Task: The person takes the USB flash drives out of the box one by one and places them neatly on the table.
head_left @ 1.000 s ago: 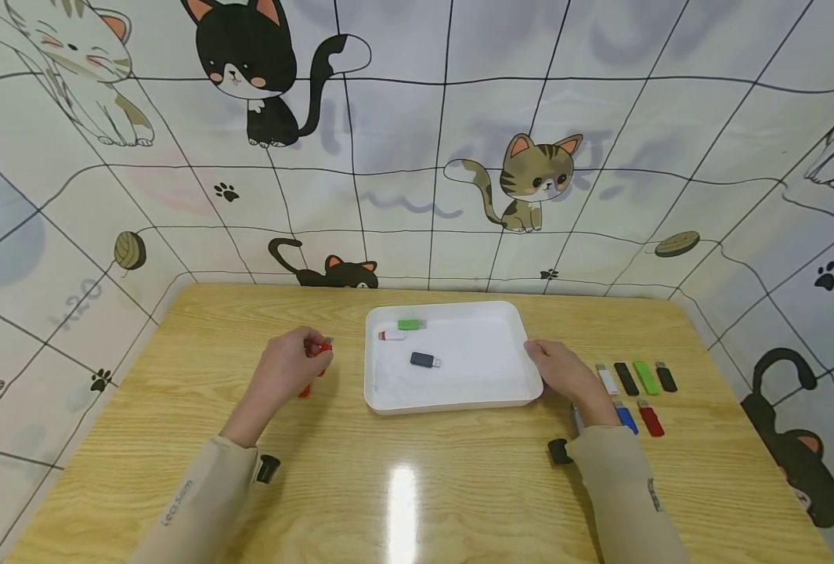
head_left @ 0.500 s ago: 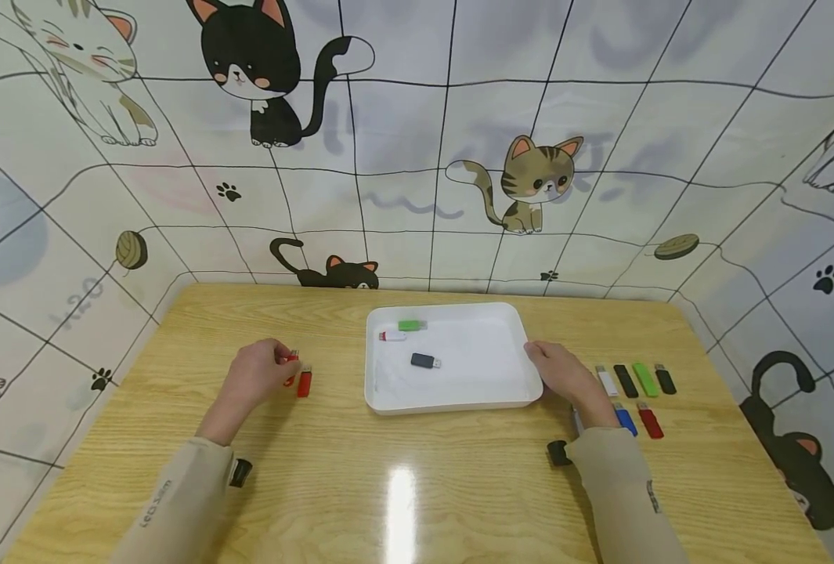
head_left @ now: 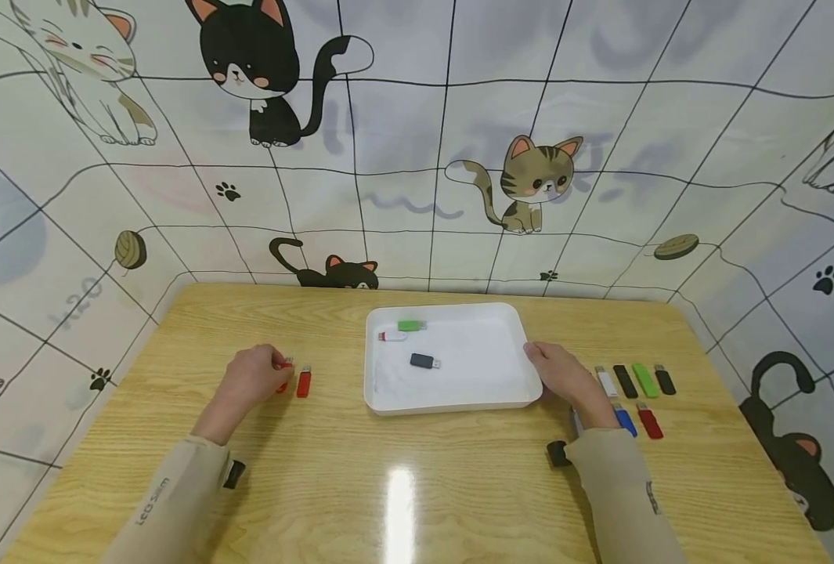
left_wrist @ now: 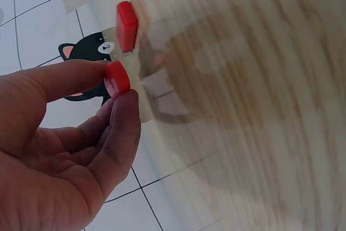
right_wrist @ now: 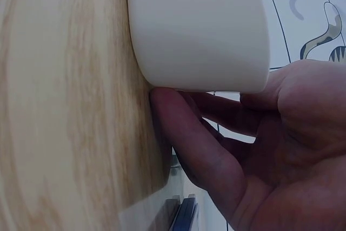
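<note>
My left hand [head_left: 246, 382] pinches a red USB flash drive [left_wrist: 117, 78] between thumb and fingertips, at the left of the table. Close to its right lies a second red USB flash drive [head_left: 304, 383], flat on the wood. A white tray [head_left: 483, 368] stands mid-table, and my right hand [head_left: 561, 371] holds its right end. From the right wrist view, fingers [right_wrist: 200, 139] press against the low outer wall. Inside the tray lie a green flash drive [head_left: 409, 325], a white one with a red end [head_left: 391, 336] and a black one [head_left: 424, 360].
Right of the tray, several flash drives lie in two rows, among them a green one [head_left: 646, 380], a blue one [head_left: 626, 421] and a dark red one [head_left: 650, 421]. My right forearm partly hides a grey one [head_left: 577, 421]. Cat-printed cloth walls [head_left: 402, 258] border the table.
My left hand has moved left and slightly nearer with the red flash drive, uncovering the other red one. The right hand and tray stay put.
</note>
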A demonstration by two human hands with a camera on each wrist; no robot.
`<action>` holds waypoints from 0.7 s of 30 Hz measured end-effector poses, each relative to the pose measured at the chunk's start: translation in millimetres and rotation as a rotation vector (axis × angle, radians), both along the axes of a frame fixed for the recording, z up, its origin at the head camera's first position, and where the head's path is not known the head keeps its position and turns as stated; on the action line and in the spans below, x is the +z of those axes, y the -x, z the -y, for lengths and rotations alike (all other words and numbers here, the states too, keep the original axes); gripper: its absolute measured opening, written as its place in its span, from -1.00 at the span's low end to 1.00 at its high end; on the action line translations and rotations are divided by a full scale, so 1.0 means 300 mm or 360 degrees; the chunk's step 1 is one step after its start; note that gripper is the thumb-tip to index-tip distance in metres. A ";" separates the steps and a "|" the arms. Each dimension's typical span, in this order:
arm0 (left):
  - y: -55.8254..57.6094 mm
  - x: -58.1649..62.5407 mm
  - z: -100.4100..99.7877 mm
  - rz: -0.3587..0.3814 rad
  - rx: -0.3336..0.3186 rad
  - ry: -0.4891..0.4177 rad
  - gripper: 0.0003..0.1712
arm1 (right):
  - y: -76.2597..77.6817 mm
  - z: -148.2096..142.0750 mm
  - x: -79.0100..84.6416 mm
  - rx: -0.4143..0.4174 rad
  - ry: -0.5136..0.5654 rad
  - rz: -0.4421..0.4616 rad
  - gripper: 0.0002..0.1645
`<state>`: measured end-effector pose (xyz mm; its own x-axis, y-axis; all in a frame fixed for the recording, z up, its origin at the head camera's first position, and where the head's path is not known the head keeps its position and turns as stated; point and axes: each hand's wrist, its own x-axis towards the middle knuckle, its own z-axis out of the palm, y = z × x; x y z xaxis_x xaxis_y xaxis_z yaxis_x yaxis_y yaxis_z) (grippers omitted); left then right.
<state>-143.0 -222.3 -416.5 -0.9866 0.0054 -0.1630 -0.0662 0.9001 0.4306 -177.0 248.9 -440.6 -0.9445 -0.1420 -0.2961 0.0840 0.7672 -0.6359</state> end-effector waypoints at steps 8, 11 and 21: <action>0.002 -0.027 -0.004 0.0048 -0.0048 0.0118 -0.72 | 0.003 0.002 0.000 -0.0013 0.0016 0.0056 -0.25; 0.002 -0.031 -0.004 0.0034 -0.0059 0.0131 -0.75 | 0.005 0.001 -0.001 -0.0016 0.0014 0.0062 -0.26; 0.005 -0.031 -0.002 0.0065 -0.0054 0.0099 -0.78 | 0.004 0.001 0.008 -0.0014 0.0021 0.0073 -0.26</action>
<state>-144.5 -221.8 -425.8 -0.9785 0.0273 -0.2044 -0.0517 0.9272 0.3711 -178.2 248.5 -438.1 -0.9313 -0.1379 -0.3371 0.1200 0.7578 -0.6413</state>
